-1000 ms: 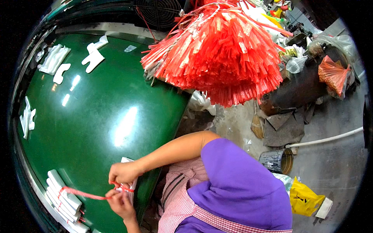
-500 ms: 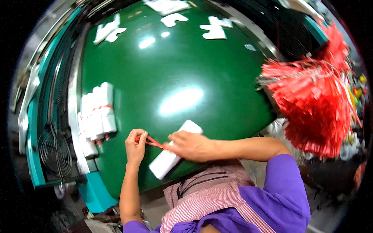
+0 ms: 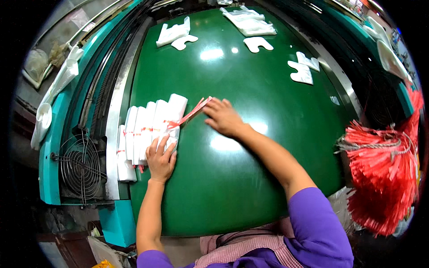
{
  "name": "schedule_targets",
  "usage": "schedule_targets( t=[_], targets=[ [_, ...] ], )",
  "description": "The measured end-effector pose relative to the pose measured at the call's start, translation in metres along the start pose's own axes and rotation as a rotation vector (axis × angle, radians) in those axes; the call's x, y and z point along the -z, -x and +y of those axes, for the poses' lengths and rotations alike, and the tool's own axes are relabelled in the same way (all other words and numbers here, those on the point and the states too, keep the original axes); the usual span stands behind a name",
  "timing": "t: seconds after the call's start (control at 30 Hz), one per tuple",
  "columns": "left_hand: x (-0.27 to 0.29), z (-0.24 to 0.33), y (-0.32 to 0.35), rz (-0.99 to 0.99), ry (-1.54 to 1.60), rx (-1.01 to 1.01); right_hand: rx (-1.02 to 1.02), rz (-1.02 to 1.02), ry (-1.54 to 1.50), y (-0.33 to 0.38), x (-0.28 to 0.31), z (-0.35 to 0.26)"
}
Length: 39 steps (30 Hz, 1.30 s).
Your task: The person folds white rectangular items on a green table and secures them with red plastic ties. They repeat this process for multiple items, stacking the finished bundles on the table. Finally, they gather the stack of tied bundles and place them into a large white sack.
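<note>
One metal rail [image 3: 115,152] bounds my green counter [image 3: 223,192] at left; beside it white rolls [image 3: 146,139] lie in a close row, wrapped with red bands [image 3: 146,129], a placing that presumably spares the middle; my left hand [image 3: 161,161], fingers spread and gripping nothing, rests on the lower ends of the rightmost rolls, apparently to steady them; from the last roll a red ribbon [image 3: 192,112] slants up rightward; its loose end meets the fingertips of my right hand [image 3: 224,118], fingers extended and slightly bent, though I cannot tell whether they pinch it; bare surface beyond gives that hand ample room; white cut-out pieces [image 3: 302,74] lie toward the far right; a red strand bundle [image 3: 382,183] hangs by the right edge.
</note>
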State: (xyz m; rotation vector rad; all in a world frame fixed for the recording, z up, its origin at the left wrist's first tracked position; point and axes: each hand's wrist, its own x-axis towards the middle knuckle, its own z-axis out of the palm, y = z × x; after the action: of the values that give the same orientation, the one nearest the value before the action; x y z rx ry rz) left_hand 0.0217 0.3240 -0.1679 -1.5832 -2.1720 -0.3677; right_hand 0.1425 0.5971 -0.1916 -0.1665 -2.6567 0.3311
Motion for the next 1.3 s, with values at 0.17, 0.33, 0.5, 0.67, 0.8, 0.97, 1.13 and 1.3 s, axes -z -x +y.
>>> schedule_targets(
  t=[0.17,0.33,0.5,0.67,0.8,0.97,1.13,1.3],
  targets=[
    [-0.016,-0.007,-0.005,-0.014,0.005,0.021,-0.113,0.008,0.130,-0.037,0.003,0.096],
    [-0.022,-0.008,-0.014,-0.052,0.042,0.036,-0.216,-0.032,0.310,-0.087,0.009,0.177],
    [-0.030,-0.010,-0.017,-0.113,0.018,0.055,-0.492,-0.126,0.351,-0.116,0.028,0.271],
    [-0.044,-0.015,-0.017,-0.152,0.009,0.068,-0.963,0.098,0.567,-0.103,0.041,0.355],
    [-0.050,-0.011,-0.013,-0.187,-0.075,0.074,-0.567,0.131,0.584,-0.116,0.024,0.389],
    [-0.052,-0.010,-0.007,-0.215,-0.099,0.082,-0.565,0.043,0.647,-0.152,0.005,0.402],
    [-0.067,-0.009,-0.002,-0.170,-0.080,0.099,-0.663,0.060,0.495,-0.167,0.012,0.426],
    [-0.049,-0.005,-0.006,-0.204,-0.098,0.109,-0.671,-0.048,0.425,-0.154,0.005,0.404]
  ],
)
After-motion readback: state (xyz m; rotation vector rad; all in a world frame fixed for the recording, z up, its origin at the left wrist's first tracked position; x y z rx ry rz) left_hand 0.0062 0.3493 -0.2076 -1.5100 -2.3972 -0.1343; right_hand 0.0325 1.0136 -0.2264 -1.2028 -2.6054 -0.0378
